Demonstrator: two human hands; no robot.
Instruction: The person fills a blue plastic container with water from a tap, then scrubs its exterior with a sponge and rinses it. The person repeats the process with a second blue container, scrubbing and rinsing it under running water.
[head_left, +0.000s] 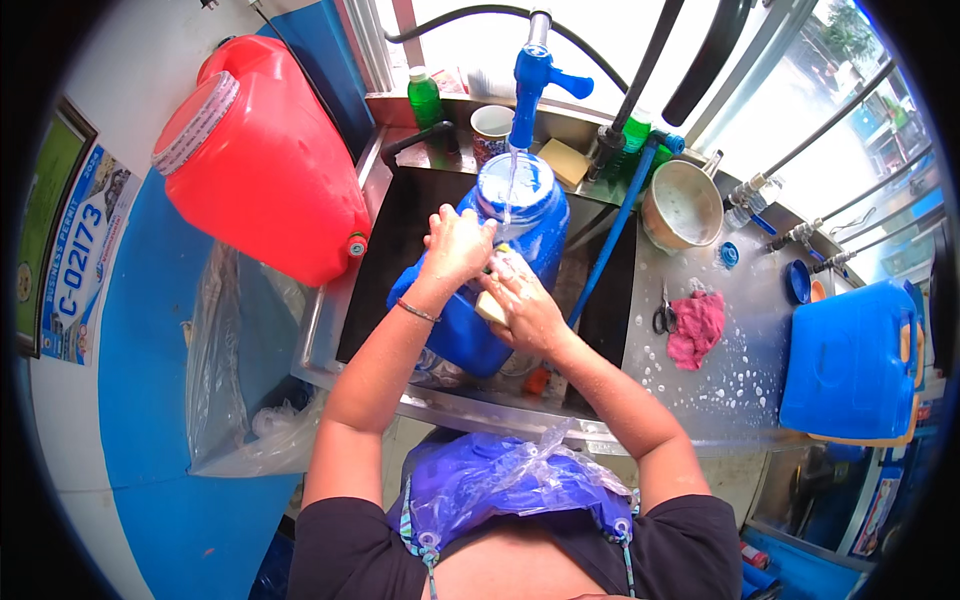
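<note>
A large blue plastic water container (549, 244) lies tilted in the steel sink (600, 300), its round white-topped end under the blue tap (529, 94). Water runs from the tap onto it. My right hand (523, 301) holds a soapy yellow sponge (491, 308) against the container's side. My left hand (459, 247) is just beside it, over the container, with fingers bent; its palm side is hidden, so I cannot tell whether it grips anything. Foam and water wet both hands.
A red jerrycan (262, 157) stands at the left rim. Behind the sink are a green bottle (425, 97), a paper cup (491, 129) and a yellow sponge block (564, 162). On the right counter lie a saucepan (682, 204), scissors (664, 315), a pink cloth (696, 328) and a blue jerrycan (847, 360).
</note>
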